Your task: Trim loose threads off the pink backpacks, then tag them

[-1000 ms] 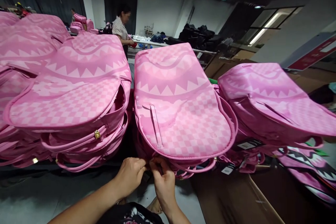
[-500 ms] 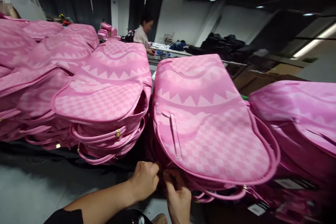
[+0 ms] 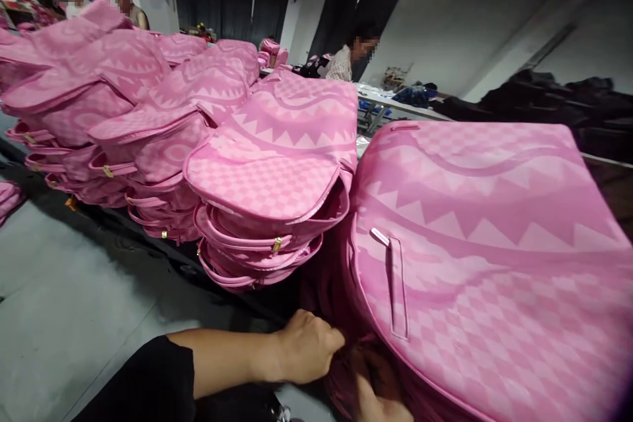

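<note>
A large pink backpack (image 3: 475,264) with a checkered and jagged-tooth pattern lies front side up at the right, a narrow strap loop and zip pull on its face. My left hand (image 3: 310,346) is closed in a fist beside its lower left side. Close by, my right hand (image 3: 378,386) has its fingers curled in at the same dark spot under the bag's edge. Shadow and my own fingers hide what the two hands pinch there. Left of them, another pink backpack (image 3: 277,165) tops a stack, its side gaping and a gold zip pull showing.
More stacked pink backpacks (image 3: 163,99) run away to the left along a dark-edged surface. A person (image 3: 341,59) stands behind at a white table (image 3: 380,95), and others are far left. Dark piled goods (image 3: 544,105) sit at the back right. Grey floor (image 3: 74,316) lies at lower left.
My view has swung left and nearer, so the backpacks appear further right and the large one bigger. Both hands stay at the same side of the bag, still closed.
</note>
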A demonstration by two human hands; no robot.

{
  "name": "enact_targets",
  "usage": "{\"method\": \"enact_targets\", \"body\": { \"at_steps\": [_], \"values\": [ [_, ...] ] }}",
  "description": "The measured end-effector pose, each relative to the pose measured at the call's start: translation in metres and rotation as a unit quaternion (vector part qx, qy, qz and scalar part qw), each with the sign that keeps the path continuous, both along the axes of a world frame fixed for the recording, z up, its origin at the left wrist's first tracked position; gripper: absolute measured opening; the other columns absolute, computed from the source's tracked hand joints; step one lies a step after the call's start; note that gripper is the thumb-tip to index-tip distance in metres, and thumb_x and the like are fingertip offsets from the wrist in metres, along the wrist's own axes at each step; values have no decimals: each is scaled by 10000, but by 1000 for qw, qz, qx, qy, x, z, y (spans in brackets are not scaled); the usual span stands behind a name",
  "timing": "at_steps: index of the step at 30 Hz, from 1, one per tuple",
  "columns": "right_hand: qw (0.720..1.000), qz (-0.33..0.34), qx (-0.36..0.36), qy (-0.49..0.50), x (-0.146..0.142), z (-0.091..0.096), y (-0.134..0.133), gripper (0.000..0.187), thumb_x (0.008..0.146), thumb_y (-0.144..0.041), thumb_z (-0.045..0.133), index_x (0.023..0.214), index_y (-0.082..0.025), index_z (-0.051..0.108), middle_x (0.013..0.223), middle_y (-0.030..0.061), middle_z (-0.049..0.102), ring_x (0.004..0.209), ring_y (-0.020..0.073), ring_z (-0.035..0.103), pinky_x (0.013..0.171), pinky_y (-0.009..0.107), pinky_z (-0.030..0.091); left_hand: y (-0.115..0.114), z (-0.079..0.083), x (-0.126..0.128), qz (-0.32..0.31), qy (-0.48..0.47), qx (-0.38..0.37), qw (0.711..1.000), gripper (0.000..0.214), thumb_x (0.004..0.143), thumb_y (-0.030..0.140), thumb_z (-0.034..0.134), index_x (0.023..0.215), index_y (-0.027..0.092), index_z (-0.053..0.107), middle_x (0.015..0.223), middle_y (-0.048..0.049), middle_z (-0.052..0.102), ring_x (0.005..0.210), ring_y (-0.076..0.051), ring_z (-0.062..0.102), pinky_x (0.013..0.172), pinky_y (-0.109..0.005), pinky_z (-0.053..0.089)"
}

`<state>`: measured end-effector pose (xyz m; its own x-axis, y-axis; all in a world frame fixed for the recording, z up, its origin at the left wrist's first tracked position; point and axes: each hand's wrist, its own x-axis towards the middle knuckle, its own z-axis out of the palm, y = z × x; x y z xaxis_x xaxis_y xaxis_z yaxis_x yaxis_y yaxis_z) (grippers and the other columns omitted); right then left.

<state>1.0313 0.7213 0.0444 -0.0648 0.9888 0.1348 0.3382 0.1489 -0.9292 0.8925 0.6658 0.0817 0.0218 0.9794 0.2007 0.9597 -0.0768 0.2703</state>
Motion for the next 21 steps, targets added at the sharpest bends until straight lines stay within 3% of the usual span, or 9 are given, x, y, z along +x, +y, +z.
{"method": "enact_targets", "body": {
  "at_steps": [3, 6, 9, 13, 17, 21],
  "values": [
    [999, 12, 11, 34, 1, -1, 2, 510, 634, -631, 665, 849, -169, 688, 853, 85, 708, 814, 260, 614, 738, 344, 472, 1, 0, 0, 22, -7, 9, 1000, 154, 846, 161, 510, 950, 151, 623, 841, -100, 726, 787, -247, 706, 714, -355, 552],
    [999, 9, 12, 50, -1, 0, 0, 501, 646, -623, 670, 836, -160, 683, 828, 79, 698, 792, 243, 602, 739, 343, 464, 2, 0, 0, -3, -16, 13, 1000, 216, 850, 140, 486, 1026, 155, 610, 846, -94, 721, 770, -245, 699, 702, -359, 545],
    [997, 13, 14, 71, -4, 4, -4, 464, 653, -599, 678, 801, -160, 679, 802, 73, 690, 773, 232, 595, 734, 340, 460, 3, -2, 3, -13, -19, 5, 1000, 216, 841, 110, 467, 975, 166, 628, 836, -89, 721, 759, -235, 695, 684, -333, 526],
    [993, 8, 29, 114, -9, 12, -7, 393, 660, -540, 686, 772, -164, 668, 776, 64, 684, 753, 220, 596, 725, 333, 473, 3, -3, 5, 35, -12, 5, 999, 194, 815, 113, 494, 949, 156, 628, 837, -96, 713, 798, -246, 692, 724, -344, 517],
    [993, 12, 43, 111, -10, 12, -9, 358, 682, -507, 678, 760, -157, 676, 760, 63, 683, 733, 211, 593, 723, 334, 476, 1, -1, 3, -4, -21, 1, 1000, 244, 843, 79, 429, 963, 167, 623, 838, -71, 711, 762, -214, 687, 686, -311, 512],
    [991, 20, 70, 115, -10, 12, -10, 318, 721, -475, 657, 743, -159, 672, 738, 55, 675, 724, 205, 587, 718, 328, 476, 0, -1, 2, 29, -6, 4, 1000, 240, 802, 58, 455, 944, 157, 621, 859, -85, 705, 815, -225, 687, 734, -327, 521]
  ]
}}
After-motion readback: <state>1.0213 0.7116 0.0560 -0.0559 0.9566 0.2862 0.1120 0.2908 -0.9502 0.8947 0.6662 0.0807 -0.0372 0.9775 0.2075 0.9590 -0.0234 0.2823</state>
